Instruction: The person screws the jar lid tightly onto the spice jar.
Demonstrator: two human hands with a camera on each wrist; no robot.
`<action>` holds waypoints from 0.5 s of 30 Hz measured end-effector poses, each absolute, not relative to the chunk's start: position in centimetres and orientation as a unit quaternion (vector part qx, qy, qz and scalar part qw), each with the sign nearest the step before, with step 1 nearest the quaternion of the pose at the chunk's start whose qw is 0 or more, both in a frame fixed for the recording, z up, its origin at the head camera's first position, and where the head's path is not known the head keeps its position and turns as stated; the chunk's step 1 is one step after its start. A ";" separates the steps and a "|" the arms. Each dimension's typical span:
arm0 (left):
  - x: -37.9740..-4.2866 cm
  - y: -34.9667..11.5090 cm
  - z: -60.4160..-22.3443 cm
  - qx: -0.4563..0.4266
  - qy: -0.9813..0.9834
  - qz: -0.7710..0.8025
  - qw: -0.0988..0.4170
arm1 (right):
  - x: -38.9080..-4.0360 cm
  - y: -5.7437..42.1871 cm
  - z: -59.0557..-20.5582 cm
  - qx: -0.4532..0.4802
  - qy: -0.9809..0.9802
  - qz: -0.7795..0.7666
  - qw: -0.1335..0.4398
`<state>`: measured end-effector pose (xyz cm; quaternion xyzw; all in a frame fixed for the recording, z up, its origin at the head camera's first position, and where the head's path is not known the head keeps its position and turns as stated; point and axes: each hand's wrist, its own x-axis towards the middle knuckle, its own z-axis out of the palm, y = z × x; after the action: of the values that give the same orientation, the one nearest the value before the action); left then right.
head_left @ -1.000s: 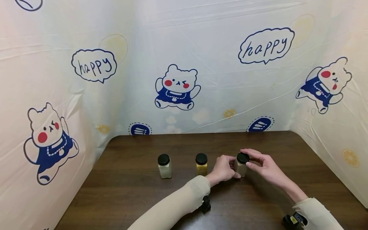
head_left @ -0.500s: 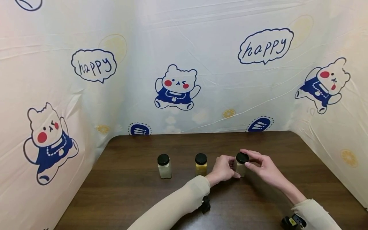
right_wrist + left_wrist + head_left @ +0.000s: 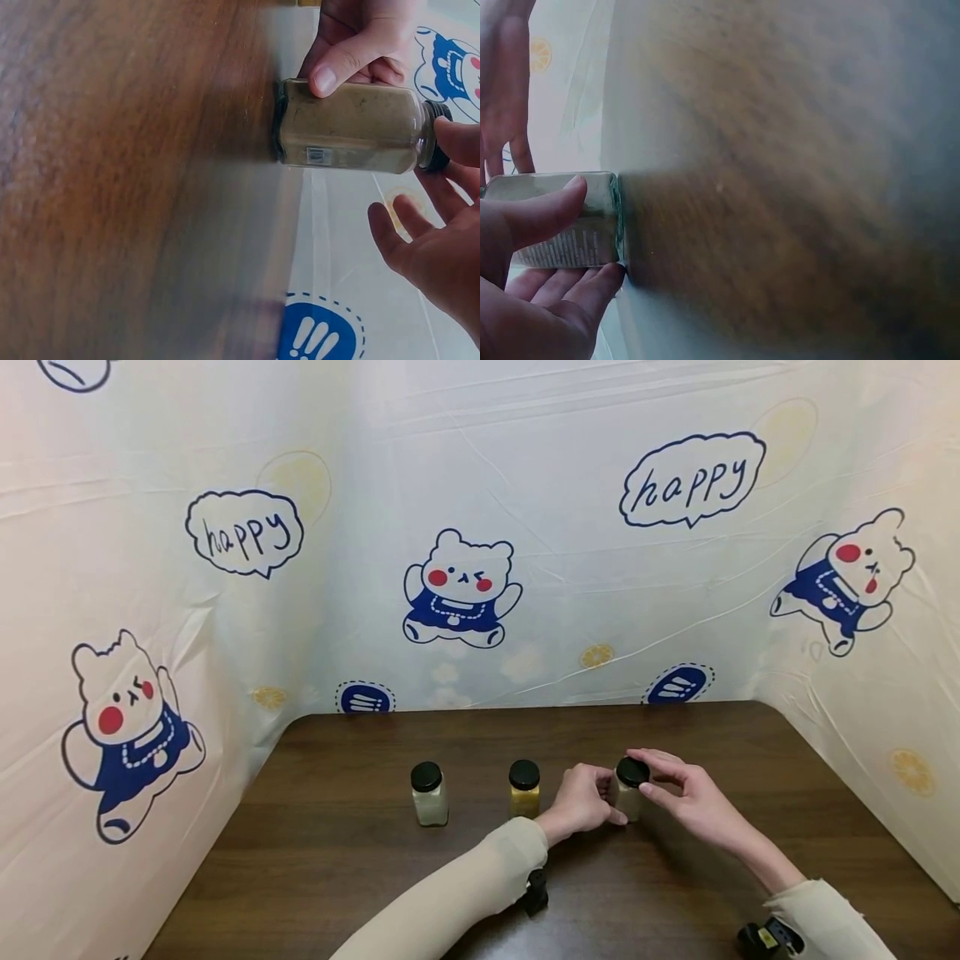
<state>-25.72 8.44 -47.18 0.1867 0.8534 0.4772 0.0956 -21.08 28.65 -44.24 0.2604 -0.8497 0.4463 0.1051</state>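
A square glass spice jar (image 3: pixel 356 127) filled with a greyish-beige powder stands upright on the table's right half. My left hand (image 3: pixel 583 800) grips its body from the left, thumb on the near side and fingers behind, as the left wrist view shows. With thumb and fingers my right hand (image 3: pixel 693 793) pinches the jar's black lid (image 3: pixel 632 771) from the right. In the right wrist view the lid sits at the jar's neck and some fingers of that hand spread away from the glass. A printed label shows on the jar in the left wrist view.
Left of my hands stand a jar of yellow powder (image 3: pixel 525 793) and a jar of pale powder (image 3: pixel 430 802), both with black lids. The brown wooden table (image 3: pixel 337 868) ends at a printed cloth backdrop (image 3: pixel 555 610) on three sides.
Both hands stay on the same jar in nearly the same place. No clear movement of the jar shows.
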 end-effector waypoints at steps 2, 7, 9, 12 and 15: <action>-25.7 8.4 -47.2 0.183 0.853 0.479 0.095 | -21.1 28.6 -44.2 0.263 -0.849 0.445 0.108; -25.7 8.4 -47.2 0.182 0.850 0.485 0.099 | -21.1 28.7 -44.2 0.267 -0.850 0.438 0.119; -25.7 8.3 -47.3 0.186 0.846 0.489 0.099 | -21.1 28.7 -44.2 0.266 -0.852 0.434 0.122; -25.7 8.3 -47.3 0.198 0.847 0.484 0.098 | -21.2 28.7 -44.3 0.267 -0.852 0.434 0.124; -25.6 8.3 -47.1 0.224 0.857 0.456 0.089 | -21.2 28.7 -44.3 0.268 -0.850 0.435 0.125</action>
<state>-25.55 8.28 -47.15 0.2235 0.8570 0.4557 0.0887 -21.19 28.68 -44.32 0.2683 -0.8502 0.4354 0.1247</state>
